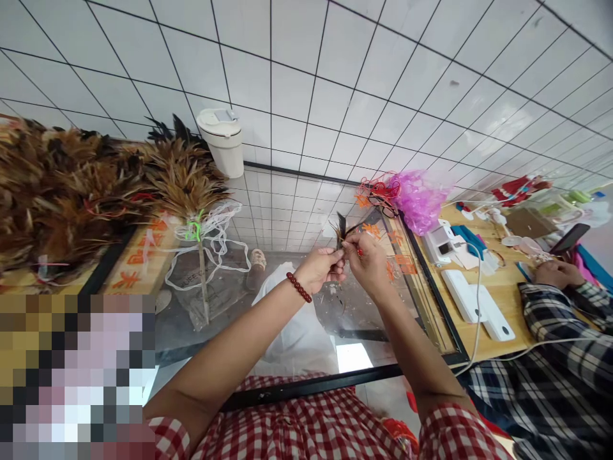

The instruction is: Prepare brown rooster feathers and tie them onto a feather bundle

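Note:
Over the glass-topped table, my left hand and my right hand meet. A small dark brown feather tuft sticks up from between the fingertips of both. The fingers of each hand are closed in a pinch, and the base of the tuft is hidden by them. Red-brown beads circle my left wrist. To the left lies a bundle of brown feathers on a thin stick, with green ties and loose white plastic ribbon beside it.
A large feather pile covers the far left. At the tiled wall stands a white lidded cup. Red string and a pink plastic bag lie back right. White power strips and a person's plaid sleeve are at right.

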Demonstrator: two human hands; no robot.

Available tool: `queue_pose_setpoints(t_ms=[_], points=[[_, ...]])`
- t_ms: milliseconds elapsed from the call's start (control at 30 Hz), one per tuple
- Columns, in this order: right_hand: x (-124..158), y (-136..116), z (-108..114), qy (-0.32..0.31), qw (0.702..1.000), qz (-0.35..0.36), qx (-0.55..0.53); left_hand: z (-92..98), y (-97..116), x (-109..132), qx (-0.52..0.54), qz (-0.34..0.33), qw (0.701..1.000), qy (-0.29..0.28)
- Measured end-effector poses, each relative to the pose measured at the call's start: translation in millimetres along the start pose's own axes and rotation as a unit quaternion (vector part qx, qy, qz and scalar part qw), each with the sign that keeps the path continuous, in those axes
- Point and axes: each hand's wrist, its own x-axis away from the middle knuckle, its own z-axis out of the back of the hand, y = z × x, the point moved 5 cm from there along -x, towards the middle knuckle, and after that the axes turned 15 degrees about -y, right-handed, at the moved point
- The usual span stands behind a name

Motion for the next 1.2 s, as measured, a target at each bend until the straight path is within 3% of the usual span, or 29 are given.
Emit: queue_pose_setpoints(t_ms=[67, 133, 200, 267, 300, 367, 500, 667, 733, 900, 1067, 1200], points=[[6, 10, 9, 0.001, 1.0, -0.022, -0.005, -1.7, 1, 1, -0.011, 0.004, 1.0, -0.022], [15, 20, 15, -0.039, 0.998, -0.045, 0.001, -1.0, 5, 2, 0.002, -0.003, 1.0, -0.024], [29, 23, 10, -0.176, 0.984, -0.022, -0.004, 2.4, 10, 3, 0.026, -0.021, 0.999, -0.003], [49, 16, -3, -0.345, 0.938, 0.034, -0.032, 5.8, 14, 3, 0.046, -0.034, 0.998, 0.015], [59, 12, -9, -0.402, 0.913, 0.055, -0.046, 7.0, 16, 3, 0.055, -0.038, 0.998, 0.02], [73, 6, -17, -0.449, 0.889, 0.067, -0.053, 8.3, 16, 2, 0.071, -0.037, 0.997, 0.017], [77, -3, -22, -0.438, 0.896, 0.076, -0.021, 9.6, 12, 0, 0.097, -0.024, 0.995, 0.007], [43, -10, 8, -0.29, 0.954, 0.066, -0.031, 12.1, 2, -3, 0.068, 0.002, 0.997, 0.031], [25, -10, 18, -0.253, 0.965, 0.069, -0.002, 11.0, -1, -5, 0.056, 0.008, 0.998, 0.029], [-4, -7, 13, -0.303, 0.949, 0.086, 0.01, 8.6, -3, -5, 0.033, 0.018, 0.999, 0.027], [-12, 0, 5, -0.309, 0.951, 0.002, -0.001, 10.0, -3, -4, -0.007, 0.027, 0.999, 0.028], [-14, -3, 5, -0.298, 0.952, -0.007, 0.066, 13.2, -7, -6, -0.052, 0.031, 0.998, 0.019]])
